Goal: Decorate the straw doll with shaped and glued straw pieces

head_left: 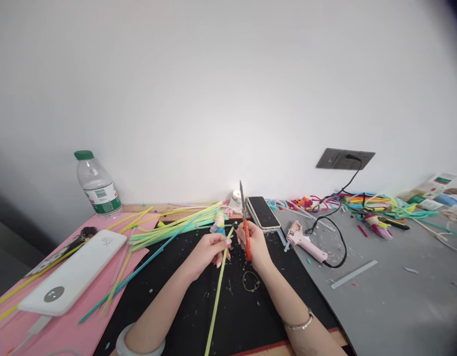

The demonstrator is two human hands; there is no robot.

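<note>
My left hand (pixel 212 248) pinches 1 yellow-green strip (pixel 217 297); my right hand (pixel 258 247) grips scissors (pixel 247 239). A glue gun (pixel 307 245) lies by the right edge of the black mat (pixel 191 319).

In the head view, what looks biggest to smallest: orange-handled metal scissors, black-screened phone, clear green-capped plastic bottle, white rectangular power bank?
White power bank
Bottle
Phone
Scissors, long but thin

the right arm (pixel 283 294) wears a thin silvery bracelet (pixel 301 326), the left arm (pixel 165 299) what seems a pale bangle (pixel 123 343).
</note>
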